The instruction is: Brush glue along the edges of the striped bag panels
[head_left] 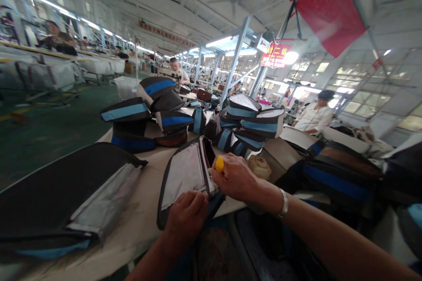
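A dark-edged bag piece with a whitish panel (184, 169) lies on the table in front of me. My left hand (188, 211) is closed on its near right corner, fingers curled over the edge. My right hand (235, 178) is wrapped round a tool with a yellow handle (219, 163), held over the right edge of the same piece. The working end of that tool is hidden by the hand and the fabric. Just beyond my right hand stands a yellowish, stained container (259, 167).
Left of the work lies a large black bag piece (66, 184) with a pale pocket. Stacked black bag parts with blue bands (132, 109) stand at the back, and more (336, 180) at the right. A person in white (314, 116) is at the right; another (180, 74) is further back.
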A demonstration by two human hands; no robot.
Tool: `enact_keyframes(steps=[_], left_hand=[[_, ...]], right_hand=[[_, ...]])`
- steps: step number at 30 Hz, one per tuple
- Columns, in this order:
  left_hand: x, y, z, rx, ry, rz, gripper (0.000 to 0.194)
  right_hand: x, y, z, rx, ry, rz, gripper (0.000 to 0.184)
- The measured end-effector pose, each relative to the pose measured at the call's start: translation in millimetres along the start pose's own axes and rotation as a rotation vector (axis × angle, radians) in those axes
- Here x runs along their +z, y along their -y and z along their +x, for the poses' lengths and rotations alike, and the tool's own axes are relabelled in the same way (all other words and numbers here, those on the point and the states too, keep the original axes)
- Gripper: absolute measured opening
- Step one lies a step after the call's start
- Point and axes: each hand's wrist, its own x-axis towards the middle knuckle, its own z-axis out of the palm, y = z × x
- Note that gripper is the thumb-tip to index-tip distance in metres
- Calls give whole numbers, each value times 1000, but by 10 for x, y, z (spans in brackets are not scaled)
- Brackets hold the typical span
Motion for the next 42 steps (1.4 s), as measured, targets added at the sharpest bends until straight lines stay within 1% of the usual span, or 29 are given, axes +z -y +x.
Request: enact_keyframes(steps=[2, 3, 5, 6, 7, 8, 10, 12, 14, 16, 18, 20, 21, 22, 23, 25, 27, 28, 29, 30, 31, 33, 35, 37, 39, 42], left_hand=[[-7, -8, 5, -6, 21, -9, 8], [-20, -4, 10, -8, 29, -25, 9], [-64, 35, 25, -22, 28, -65, 12], [-92, 78, 35, -39, 8, -84, 13], [-121, 140, 46, -64, -20, -101, 13], [-148, 221, 55, -99, -52, -117, 12], [-187, 435, 60, -186, -109, -146, 10], [-194, 681, 33, -273, -130, -171, 6], [-174, 897, -38, -362, -118, -181, 7], [-151, 1023, -153, -492, -109, -137, 14], [-149, 1030, -305, -675, -118, -50, 23], [-182, 936, -477, -849, -104, -6, 28], [-210, 865, -561, -898, -79, -26, 28], [-241, 788, -637, -905, -49, -71, 28], [-270, 711, -700, -872, -18, -123, 30], [-308, 581, -774, -750, 19, -163, 39], [-298, 503, -765, -650, 28, -94, 55], [-276, 488, -732, -628, 22, -44, 58], [-246, 488, -683, -621, 5, -12, 54], [-216, 500, -623, -619, -16, -18, 46], [-190, 520, -554, -621, -41, -64, 38], [-170, 570, -402, -654, -61, -256, 27], [-205, 602, -246, -729, -12, -505, 23], [-273, 596, -102, -815, 57, -694, 22], [-342, 552, 15, -860, 102, -772, 21], [-406, 451, 121, -864, 113, -781, 19]], right_hand=[[5, -4, -42, -11, -6, 12, 15], [-2, -11, -68, -19, 18, 33, 15], [-45, -38, -127, -15, 71, 123, 20], [-83, -59, -158, 11, 59, 185, 22], [-130, -84, -189, 48, 12, 254, 24], [-180, -111, -221, 90, -65, 326, 25], [-265, -170, -281, 191, -273, 491, 24], [-289, -220, -336, 303, -445, 712, 24], [-230, -243, -380, 414, -549, 951, 24], [-110, -226, -409, 509, -581, 1156, 25], [22, -172, -421, 574, -574, 1292, 25], [126, -101, -413, 616, -580, 1373, 26], [165, -66, -401, 627, -586, 1403, 26], [198, -34, -384, 633, -592, 1430, 27], [229, -6, -363, 635, -594, 1453, 27], [296, 42, -315, 625, -580, 1476, 27], [375, 87, -269, 599, -556, 1466, 25], [412, 111, -249, 581, -540, 1446, 24], [442, 135, -232, 564, -517, 1413, 24], [460, 157, -217, 548, -493, 1372, 24], [462, 176, -204, 537, -473, 1326, 25], [409, 202, -178, 531, -462, 1236, 26], [304, 213, -144, 510, -511, 1173, 26], [201, 225, -86, 468, -548, 1111, 24], [148, 245, 10, 426, -535, 1052, 24], [160, 270, 212, 367, -511, 889, 23]])
